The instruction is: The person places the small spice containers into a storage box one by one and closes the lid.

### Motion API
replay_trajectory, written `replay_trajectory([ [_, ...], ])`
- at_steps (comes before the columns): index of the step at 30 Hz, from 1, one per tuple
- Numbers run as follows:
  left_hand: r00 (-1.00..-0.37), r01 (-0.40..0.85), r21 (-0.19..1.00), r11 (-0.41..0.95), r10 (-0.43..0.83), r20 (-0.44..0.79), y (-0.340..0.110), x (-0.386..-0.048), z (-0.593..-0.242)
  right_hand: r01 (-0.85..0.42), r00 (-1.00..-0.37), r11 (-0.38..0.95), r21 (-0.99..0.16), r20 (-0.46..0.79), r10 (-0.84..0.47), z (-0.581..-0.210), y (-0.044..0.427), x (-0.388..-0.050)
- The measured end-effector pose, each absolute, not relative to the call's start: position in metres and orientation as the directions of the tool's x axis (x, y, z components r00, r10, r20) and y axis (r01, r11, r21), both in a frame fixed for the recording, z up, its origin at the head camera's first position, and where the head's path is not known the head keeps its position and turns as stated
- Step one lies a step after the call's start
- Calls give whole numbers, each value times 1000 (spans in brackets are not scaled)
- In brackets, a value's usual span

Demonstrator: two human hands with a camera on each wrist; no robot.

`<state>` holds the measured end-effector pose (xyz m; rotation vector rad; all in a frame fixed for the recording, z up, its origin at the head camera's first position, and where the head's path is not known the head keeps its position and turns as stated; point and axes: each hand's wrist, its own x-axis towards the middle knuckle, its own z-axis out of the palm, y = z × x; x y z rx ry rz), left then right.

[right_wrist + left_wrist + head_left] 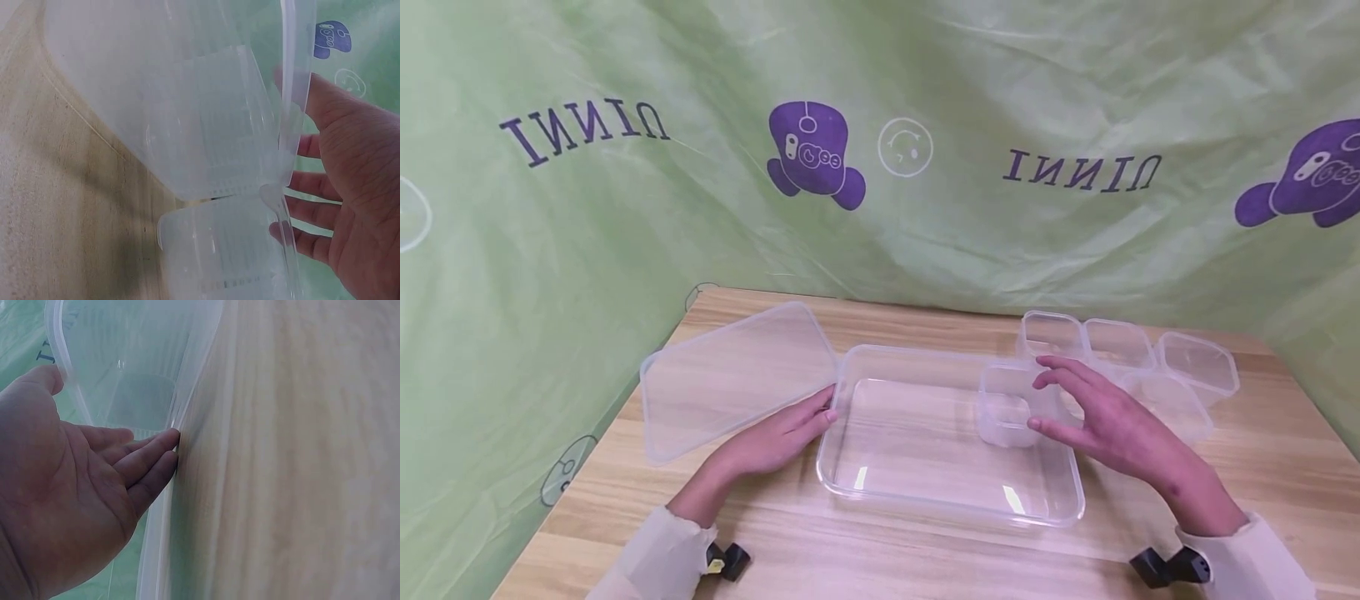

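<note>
A large clear rectangular container (925,500) stands on the wooden table, with one small clear box (1004,417) inside it toward its right end. My left hand (778,435) is at the container's left side, thumb at the rim; in the left wrist view the fingers of this hand (81,481) reach toward its wall, fairly straight. Over the container's right rim hangs my right hand (1120,425), fingers spread and slightly bent, holding nothing. The right wrist view shows that hand (356,181) beside the container wall (287,106) and a small box next to it (219,250).
A flat translucent lid (737,379) lies at the left, close to the container. Several small clear boxes stand at the back right, among them one at the far right (1198,362) and one partly behind my right hand (1172,408). A green printed curtain (925,250) hangs behind the table (820,550).
</note>
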<state>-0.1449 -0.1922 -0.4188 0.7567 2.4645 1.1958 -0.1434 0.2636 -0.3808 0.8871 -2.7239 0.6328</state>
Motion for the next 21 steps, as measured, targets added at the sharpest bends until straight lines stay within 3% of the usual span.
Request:
replay_trajectory([
  [21, -815, 344, 777, 527, 579, -32, -194, -143, -419, -606, -788, 728, -322, 367, -494, -375, 275, -132],
])
